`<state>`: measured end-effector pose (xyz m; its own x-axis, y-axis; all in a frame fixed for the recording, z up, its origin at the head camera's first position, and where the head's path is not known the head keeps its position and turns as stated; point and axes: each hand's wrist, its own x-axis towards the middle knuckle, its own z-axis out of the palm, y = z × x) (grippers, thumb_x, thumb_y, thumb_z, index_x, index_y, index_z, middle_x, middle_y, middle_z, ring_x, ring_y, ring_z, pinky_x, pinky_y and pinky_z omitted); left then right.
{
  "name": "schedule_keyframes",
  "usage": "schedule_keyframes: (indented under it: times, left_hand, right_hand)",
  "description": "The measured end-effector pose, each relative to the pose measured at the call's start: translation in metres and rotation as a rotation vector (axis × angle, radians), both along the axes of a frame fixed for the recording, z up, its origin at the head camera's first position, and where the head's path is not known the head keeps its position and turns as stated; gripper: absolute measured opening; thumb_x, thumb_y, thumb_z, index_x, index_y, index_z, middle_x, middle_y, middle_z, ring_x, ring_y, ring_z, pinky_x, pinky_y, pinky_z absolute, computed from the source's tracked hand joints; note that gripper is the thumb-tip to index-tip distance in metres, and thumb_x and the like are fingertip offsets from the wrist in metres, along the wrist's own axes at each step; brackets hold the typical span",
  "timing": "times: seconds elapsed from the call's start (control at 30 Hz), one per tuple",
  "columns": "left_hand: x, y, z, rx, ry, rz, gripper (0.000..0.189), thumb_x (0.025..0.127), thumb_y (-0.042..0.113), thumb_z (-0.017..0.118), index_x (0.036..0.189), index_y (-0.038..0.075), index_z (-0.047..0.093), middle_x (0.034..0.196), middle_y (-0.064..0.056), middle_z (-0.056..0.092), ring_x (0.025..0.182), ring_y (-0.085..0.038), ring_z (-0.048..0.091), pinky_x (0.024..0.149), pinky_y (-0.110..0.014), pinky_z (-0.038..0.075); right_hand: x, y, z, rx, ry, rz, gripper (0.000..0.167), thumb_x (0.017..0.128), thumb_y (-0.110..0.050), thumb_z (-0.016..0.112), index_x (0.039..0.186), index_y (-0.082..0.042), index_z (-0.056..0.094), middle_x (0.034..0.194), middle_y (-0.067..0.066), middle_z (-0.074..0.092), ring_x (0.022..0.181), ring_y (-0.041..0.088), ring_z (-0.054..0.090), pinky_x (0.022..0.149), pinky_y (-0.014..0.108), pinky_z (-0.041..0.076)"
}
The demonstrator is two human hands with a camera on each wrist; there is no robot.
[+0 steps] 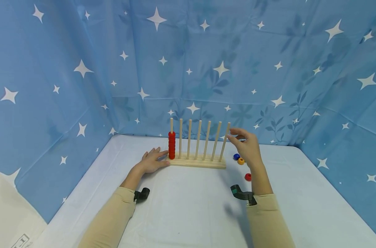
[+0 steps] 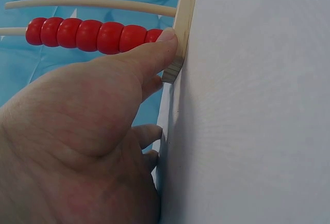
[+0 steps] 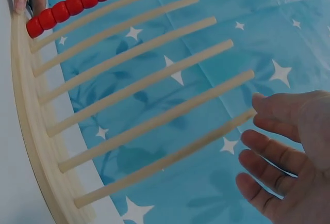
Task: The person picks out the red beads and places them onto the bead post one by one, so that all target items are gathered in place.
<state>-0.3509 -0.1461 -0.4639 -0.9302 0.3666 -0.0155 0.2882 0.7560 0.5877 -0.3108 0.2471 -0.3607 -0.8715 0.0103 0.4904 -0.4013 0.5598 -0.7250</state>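
A pale wooden peg rack [image 1: 203,164] stands on the white table, with upright pegs along its base. Its leftmost peg carries a stack of red beads [image 1: 172,146]; the other pegs are bare. At the rack's left end, my left hand [image 1: 152,161] grips the base, thumb on the front edge [image 2: 172,46] and index finger behind. My right hand [image 1: 247,146] is up at the top of the rightmost peg [image 3: 170,159], pinching it near its tip between thumb and index finger. The other right fingers are spread and loosely bent. Fingers cover the peg's tip in the right wrist view.
Right of the rack, below my right hand, lie a blue bead [image 1: 236,156], an orange bead [image 1: 241,161] and, nearer me, a red bead [image 1: 248,177]. A blue star-patterned curtain [image 1: 188,86] hangs behind the table [image 1: 188,206] and along both sides.
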Motion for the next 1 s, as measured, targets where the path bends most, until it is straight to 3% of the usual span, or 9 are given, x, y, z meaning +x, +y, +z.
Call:
schedule_keyframes:
  times: [0.2,0.43,0.67,1.0]
  left_hand:
    - [-0.001,0.000,-0.001,-0.005,0.000,0.004,0.069,0.103,0.047,0.062,0.161,0.018,0.042,0.171,-0.027,0.018,0.160,-0.050,0.006,0.125,-0.071,0.000]
    - [-0.001,0.000,-0.002,0.004,0.000,0.003,0.069,0.102,0.047,0.062,0.161,0.017,0.042,0.171,-0.027,0.018,0.159,-0.050,0.005,0.125,-0.070,0.000]
    - [-0.001,0.000,-0.002,0.007,0.002,-0.001,0.069,0.103,0.047,0.061,0.162,0.018,0.041,0.172,-0.026,0.017,0.160,-0.050,0.005,0.125,-0.070,-0.001]
    - [0.000,0.000,-0.001,0.004,-0.004,0.000,0.070,0.102,0.048,0.062,0.162,0.017,0.041,0.172,-0.026,0.017,0.160,-0.050,0.004,0.125,-0.070,-0.001]
  right_hand:
    - [0.002,0.008,0.000,0.014,-0.085,-0.011,0.041,0.102,-0.039,0.068,0.135,-0.014,0.070,0.132,0.011,0.068,0.106,0.021,0.058,0.080,0.031,0.050]
    - [0.004,0.013,0.002,0.038,-0.119,0.015,0.042,0.102,-0.039,0.068,0.134,-0.012,0.070,0.133,0.015,0.067,0.106,0.023,0.058,0.074,0.028,0.050]
    - [0.003,0.020,-0.001,0.053,-0.157,0.010,0.045,0.102,-0.040,0.068,0.135,-0.009,0.068,0.134,0.017,0.067,0.113,0.028,0.057,0.086,0.036,0.049]
    - [0.002,0.032,-0.005,0.084,-0.222,0.015,0.045,0.102,-0.036,0.068,0.136,-0.008,0.068,0.135,0.018,0.066,0.115,0.032,0.058,0.080,0.027,0.055]
